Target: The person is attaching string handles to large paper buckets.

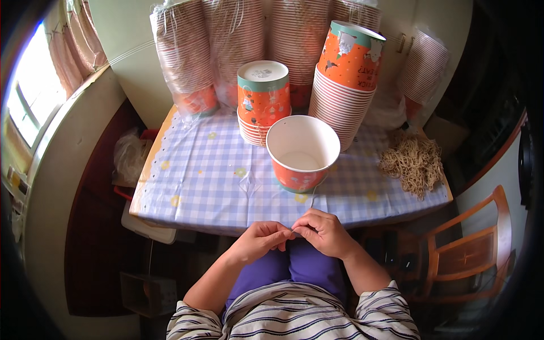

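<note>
In front of the table's near edge, my left hand point(262, 240) and my right hand point(326, 233) meet fingertip to fingertip, both pinched. A thin pale string point(315, 195) runs from the side of an open paper bucket point(300, 177) down to my right hand's fingers. Whatever sits between the left fingertips is too small to make out. The bucket stands upright, white inside and orange with a green base band outside; its inside shows no contents. Behind it are a short upside-down stack of like buckets point(263, 105) and a taller, leaning one point(343, 107).
Plastic-wrapped bucket stacks point(237, 51) line the table's back. A tangled heap of tan strings point(412, 163) lies at the right on the checked tablecloth point(212, 190). A wooden chair point(467, 255) stands right, and a pale bin point(148, 294) sits on the floor at left.
</note>
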Available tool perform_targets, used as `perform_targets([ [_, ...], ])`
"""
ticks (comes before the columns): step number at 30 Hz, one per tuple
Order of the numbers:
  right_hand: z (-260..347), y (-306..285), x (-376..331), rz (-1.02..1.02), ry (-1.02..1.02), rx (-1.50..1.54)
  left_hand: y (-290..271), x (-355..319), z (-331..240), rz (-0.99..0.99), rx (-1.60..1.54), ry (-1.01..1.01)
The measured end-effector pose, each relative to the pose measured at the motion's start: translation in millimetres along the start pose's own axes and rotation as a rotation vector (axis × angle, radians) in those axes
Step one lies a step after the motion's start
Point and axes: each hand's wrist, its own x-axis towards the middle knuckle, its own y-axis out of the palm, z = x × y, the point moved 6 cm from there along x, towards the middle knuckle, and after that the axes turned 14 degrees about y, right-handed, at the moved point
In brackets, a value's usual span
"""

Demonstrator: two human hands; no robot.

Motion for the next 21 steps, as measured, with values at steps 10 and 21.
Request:
perform_targets([
  [10, 4, 7, -3, 0.108, 0.094, 0.050, -4, -3, 1, -0.049, 0.065, 0.115],
  [21, 11, 4, -12, -0.018, -0.138, -0.173, 2, -10, -12, -0.145, 0.257, 0.143],
])
